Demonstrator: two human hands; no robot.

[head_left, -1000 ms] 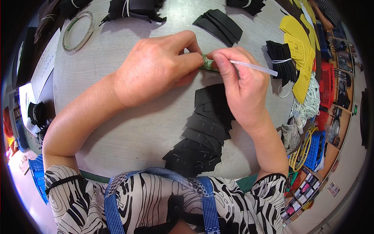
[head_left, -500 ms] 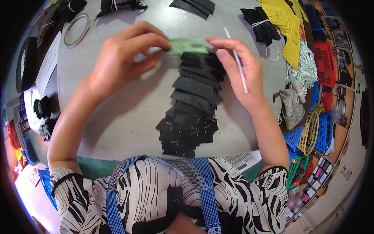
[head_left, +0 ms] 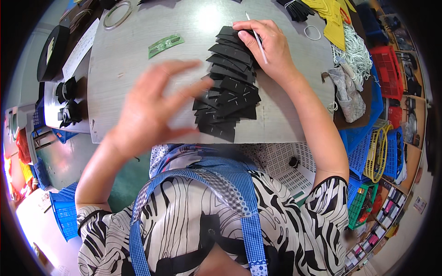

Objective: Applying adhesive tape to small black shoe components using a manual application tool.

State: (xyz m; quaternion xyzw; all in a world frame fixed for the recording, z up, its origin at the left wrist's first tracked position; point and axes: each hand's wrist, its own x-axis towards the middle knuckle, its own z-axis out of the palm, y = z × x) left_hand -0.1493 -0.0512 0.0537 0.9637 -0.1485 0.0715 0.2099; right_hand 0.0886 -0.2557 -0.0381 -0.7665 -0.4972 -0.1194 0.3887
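Note:
A long overlapping row of black fabric-like pieces (head_left: 230, 66), with small pale marks on them, runs down the table. At its far end my right hand (head_left: 271, 48) holds a thin white pen-like stick (head_left: 259, 43), its thumb and fingertips on the top pieces. My left hand (head_left: 152, 103), blurred by motion, has its fingers spread. Its fingertips are close to the row's left side, and I cannot tell if they touch. Beyond it, a translucent green template-like piece (head_left: 166, 45) lies flat on the table by itself.
Tied black bundles (head_left: 297, 9), yellow templates (head_left: 332, 23) and white cord (head_left: 352, 50) fill the far right. A grey cloth pouch (head_left: 348, 94) sits at the right edge. A tape roll (head_left: 117, 15) lies far left. A white crate (head_left: 287, 161) stands below the table's near edge.
The green piece, between both hands before, now lies on the table left of the row. My left hand has come back nearer, its fingers spreading. The view has shifted.

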